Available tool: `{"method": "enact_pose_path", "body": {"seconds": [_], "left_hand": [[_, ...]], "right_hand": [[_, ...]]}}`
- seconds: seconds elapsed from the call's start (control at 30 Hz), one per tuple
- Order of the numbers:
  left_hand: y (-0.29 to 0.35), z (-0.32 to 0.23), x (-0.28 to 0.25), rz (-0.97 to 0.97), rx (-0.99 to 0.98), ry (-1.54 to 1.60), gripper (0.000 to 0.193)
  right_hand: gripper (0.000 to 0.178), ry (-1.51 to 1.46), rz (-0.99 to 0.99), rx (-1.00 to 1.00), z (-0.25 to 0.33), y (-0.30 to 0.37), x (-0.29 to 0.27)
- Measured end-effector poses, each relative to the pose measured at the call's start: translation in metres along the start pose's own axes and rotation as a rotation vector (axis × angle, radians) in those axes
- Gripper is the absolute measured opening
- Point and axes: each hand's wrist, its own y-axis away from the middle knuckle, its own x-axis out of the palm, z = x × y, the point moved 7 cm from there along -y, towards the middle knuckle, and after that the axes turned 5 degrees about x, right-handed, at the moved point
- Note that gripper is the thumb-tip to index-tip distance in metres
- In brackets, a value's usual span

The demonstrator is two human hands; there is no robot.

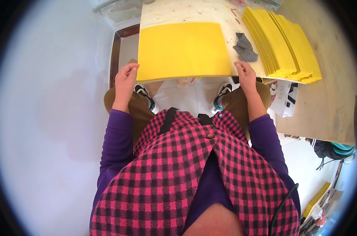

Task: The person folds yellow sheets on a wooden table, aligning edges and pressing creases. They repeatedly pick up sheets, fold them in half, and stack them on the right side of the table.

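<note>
A flat yellow sheet point(184, 51), roughly rectangular and felt-like, lies on the wooden table in front of me, its near edge along the table's front. My left hand point(125, 82) is at the sheet's left edge near the front corner. Its fingers are curled with thumb and forefinger together; whether the sheet's edge is between them is too small to tell. Just past the right edge is my right hand point(246, 76), fingers bent and closed, slightly apart from the sheet. Nothing shows in it. Beyond that hand lies a crumpled grey cloth point(244, 48).
Stacks of yellow sheets point(279, 43) stand at the table's right. The pale wooden table point(178, 13) has a brown-framed piece point(115, 51) at its left, by a white wall point(48, 118). A white printed bag point(284, 98) hangs below the right side; a black-and-teal bag point(334, 149) sits lower right.
</note>
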Motion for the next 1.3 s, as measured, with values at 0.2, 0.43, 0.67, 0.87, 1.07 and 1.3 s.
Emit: {"method": "enact_pose_path", "body": {"seconds": [0.2, 0.43, 0.67, 0.87, 1.07, 1.3], "left_hand": [[-0.032, 0.006, 0.013, 0.274, 0.123, -0.282, 0.012], [-0.090, 0.035, 0.041, 0.373, 0.293, -0.532, 0.011], [-0.138, 0.034, 0.049, 0.359, 0.289, -0.702, 0.019], [-0.074, 0.014, 0.055, 0.513, 0.314, -0.625, 0.019], [-0.116, 0.024, 0.069, 0.435, 0.355, -0.663, 0.020], [-0.086, 0.016, 0.052, 0.449, 0.410, -0.612, 0.020]], "right_hand": [[0.018, 0.041, 0.206, -0.087, 0.042, -0.013, 0.025], [0.021, 0.400, 0.362, -0.255, 0.047, -0.068, 0.085], [0.030, 0.434, 0.223, -0.223, 0.034, -0.125, 0.095], [0.031, 0.409, 0.406, -0.152, 0.027, -0.075, 0.072], [0.031, 0.530, 0.294, -0.214, 0.035, -0.101, 0.099], [0.033, 0.452, 0.394, -0.204, 0.040, -0.072, 0.072]]}}
